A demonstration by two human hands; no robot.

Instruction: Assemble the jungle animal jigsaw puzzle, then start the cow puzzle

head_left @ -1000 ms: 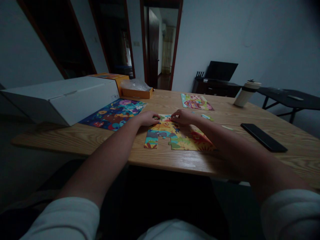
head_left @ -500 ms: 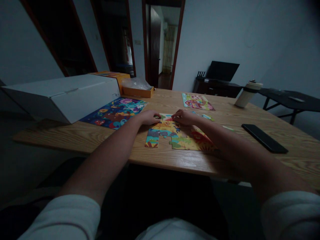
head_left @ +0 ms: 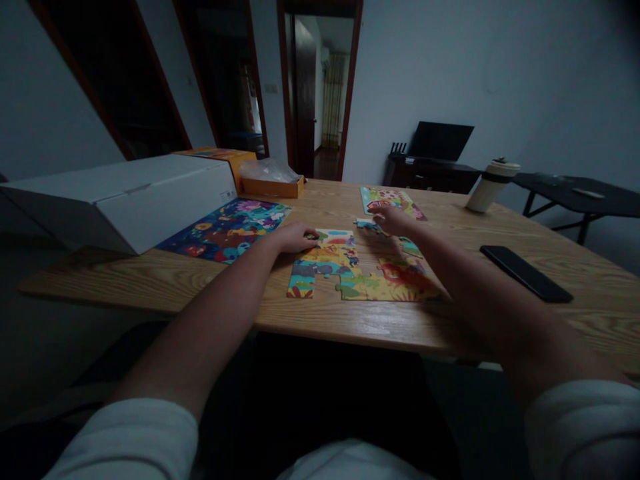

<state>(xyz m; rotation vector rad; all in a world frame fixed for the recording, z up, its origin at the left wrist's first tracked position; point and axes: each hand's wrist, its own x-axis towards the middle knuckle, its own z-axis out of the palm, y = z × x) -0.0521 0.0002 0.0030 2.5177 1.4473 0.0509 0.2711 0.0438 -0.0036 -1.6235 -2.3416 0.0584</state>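
Note:
A partly joined jigsaw puzzle [head_left: 327, 253] with colourful animals lies near the table's front edge, with a gap along its lower side and an unfilled upper right. My left hand [head_left: 299, 237] grips its upper left corner between thumb and curled fingers. Farther back, my right hand [head_left: 395, 220] reaches over loose blue puzzle pieces [head_left: 367, 225], its fingers slightly apart and nothing visible in them. More loose pieces [head_left: 411, 247] lie by my right wrist, partly hidden by the forearm.
A dark blue picture sheet [head_left: 225, 230] lies left, beside a long white box [head_left: 165, 193]. Behind are an orange open box [head_left: 273, 187] with clear plastic and a farm picture [head_left: 405, 203]. A black phone [head_left: 525, 272] and a cream tumbler [head_left: 493, 187] stand right.
My right hand has left the puzzle's upper edge and moved right and away from me to the loose pieces. My left hand stays at the corner. The view has shifted slightly.

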